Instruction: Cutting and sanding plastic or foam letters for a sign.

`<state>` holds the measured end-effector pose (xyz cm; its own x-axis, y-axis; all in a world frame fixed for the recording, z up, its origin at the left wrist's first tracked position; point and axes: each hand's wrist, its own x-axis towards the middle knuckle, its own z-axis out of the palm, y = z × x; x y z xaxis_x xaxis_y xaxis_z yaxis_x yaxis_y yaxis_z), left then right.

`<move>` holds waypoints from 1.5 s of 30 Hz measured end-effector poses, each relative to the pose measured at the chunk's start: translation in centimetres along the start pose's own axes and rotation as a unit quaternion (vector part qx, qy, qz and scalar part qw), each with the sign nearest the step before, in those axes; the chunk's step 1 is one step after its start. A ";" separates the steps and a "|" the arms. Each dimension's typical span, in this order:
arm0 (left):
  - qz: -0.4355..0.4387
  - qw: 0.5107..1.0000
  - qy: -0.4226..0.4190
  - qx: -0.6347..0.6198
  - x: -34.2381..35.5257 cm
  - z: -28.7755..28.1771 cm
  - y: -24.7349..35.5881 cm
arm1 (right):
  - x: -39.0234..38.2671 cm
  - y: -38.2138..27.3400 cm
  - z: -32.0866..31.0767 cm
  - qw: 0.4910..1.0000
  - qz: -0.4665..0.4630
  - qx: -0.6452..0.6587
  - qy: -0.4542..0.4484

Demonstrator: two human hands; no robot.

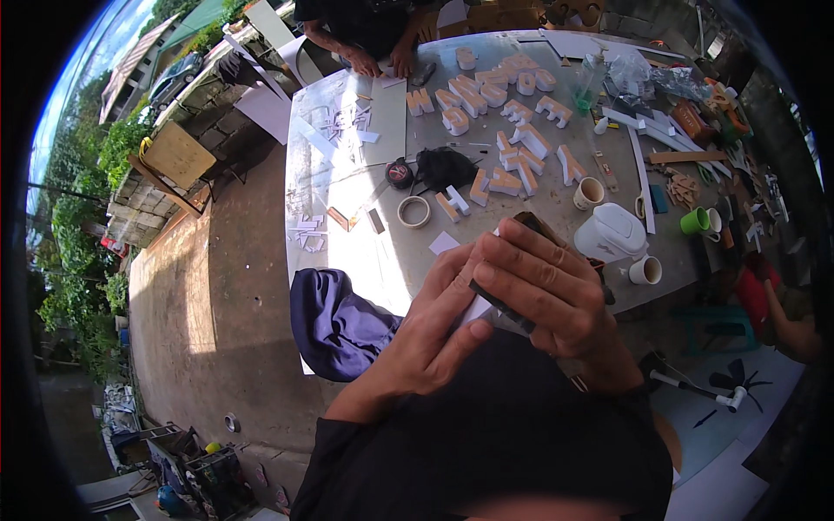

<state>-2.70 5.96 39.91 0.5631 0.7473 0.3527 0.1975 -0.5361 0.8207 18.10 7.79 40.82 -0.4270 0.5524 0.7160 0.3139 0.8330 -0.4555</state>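
My left hand and my right hand are closed together over a small white piece and a dark flat block. My left fingers grip the white piece. My right fingers lie curled across the dark block, pressing it against that piece; part of both objects is hidden by the fingers. My hands are just in front of the table's near edge. Beyond them stand white-and-tan letter shapes, a roll of tape and a white lidded container.
The table holds a purple cloth, black cloth, mugs, scraps and tools. A co-worker's hands rest at the far edge. Another person's arm is at the right, beside something red. A chair stands left.
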 end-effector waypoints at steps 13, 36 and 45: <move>-0.029 0.999 -0.030 0.032 0.3 -0.5 0.5 | -0.4 0.7 -0.6 0.995 -0.008 -0.086 -0.046; -0.036 0.999 -0.025 0.027 -0.1 -0.7 0.6 | -0.3 0.1 -0.4 0.997 -0.061 -0.002 -0.039; -0.010 0.999 -0.031 -0.008 -0.1 -0.9 0.7 | -0.3 0.6 -0.2 0.998 -0.046 -0.023 -0.043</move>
<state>-3.36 5.85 40.81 0.6086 0.7314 0.3077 0.1961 -0.5144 0.8348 18.57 8.13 40.42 -0.5256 0.4767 0.7046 0.3078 0.8787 -0.3649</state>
